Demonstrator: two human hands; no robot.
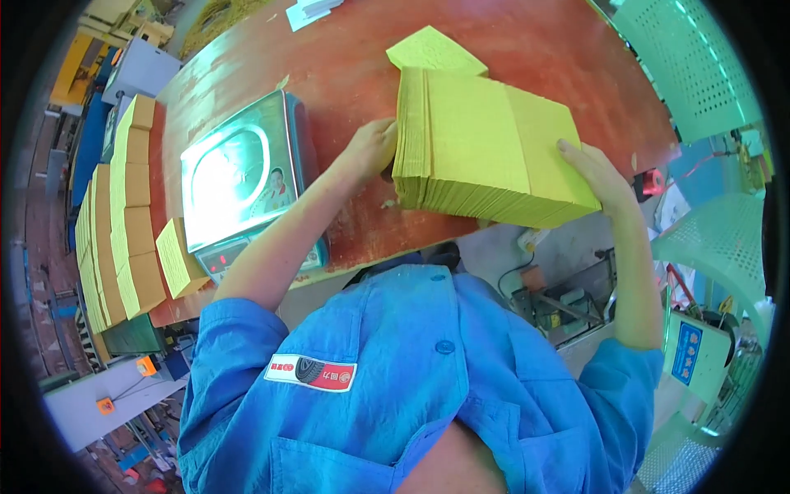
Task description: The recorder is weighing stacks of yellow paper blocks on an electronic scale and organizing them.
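Observation:
A thick block of yellow paper sheets (485, 136) stands at the front edge of the red table, its many layered edges facing me and its left side. My left hand (374, 150) presses on the block's left end, fingers partly hidden behind it. Against its right end my right hand (599, 174) is curled, the thumb on top and the other fingers out of sight. Together the two hands clasp the block between them. Just behind it lies a flat yellow piece (436, 51), partly covered by the block.
Left of the block sits a weighing scale (226, 177) with a bright, glaring top. Several stacked yellow-and-brown blocks (132, 206) line the table's left edge, with one single block (181, 259) beside the scale. White papers (313, 11) lie far back. Green perforated chairs (691, 66) stand at right.

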